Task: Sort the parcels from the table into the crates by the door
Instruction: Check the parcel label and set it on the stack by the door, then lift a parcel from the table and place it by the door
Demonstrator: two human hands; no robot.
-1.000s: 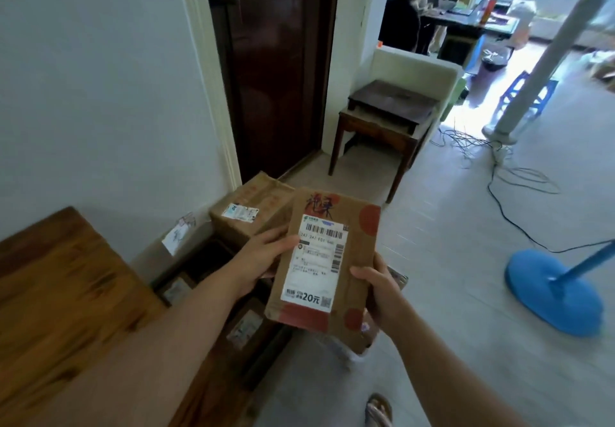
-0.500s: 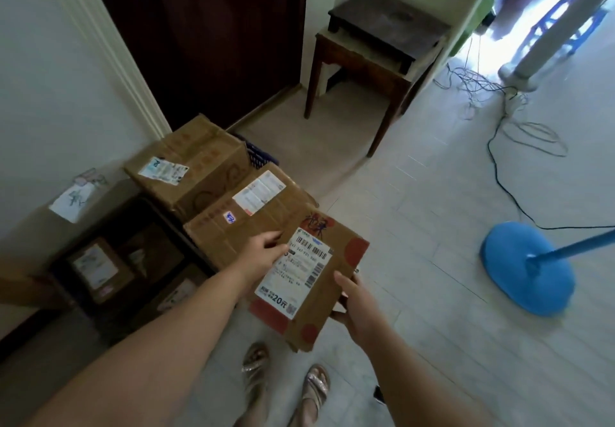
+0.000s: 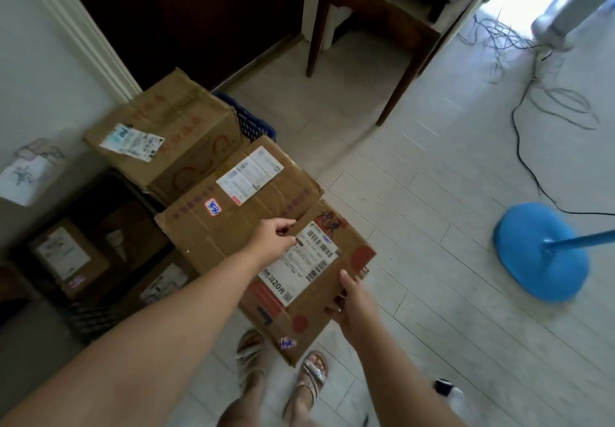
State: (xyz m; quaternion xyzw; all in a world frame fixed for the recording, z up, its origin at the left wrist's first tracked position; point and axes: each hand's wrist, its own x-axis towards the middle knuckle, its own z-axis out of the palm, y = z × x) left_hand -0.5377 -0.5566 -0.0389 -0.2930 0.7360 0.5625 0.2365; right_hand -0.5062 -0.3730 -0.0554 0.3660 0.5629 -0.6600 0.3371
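By the door (image 3: pixel 173 11), parcel (image 3: pixel 309 280) gripped by left hand (image 3: pixel 273 240), right hand (image 3: pixel 349 303)

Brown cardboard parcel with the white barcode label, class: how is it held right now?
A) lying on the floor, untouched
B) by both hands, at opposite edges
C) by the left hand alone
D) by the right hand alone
B: the left hand grips the brown cardboard parcel at its far edge beside the label, while the right hand grips the opposite, nearer edge.
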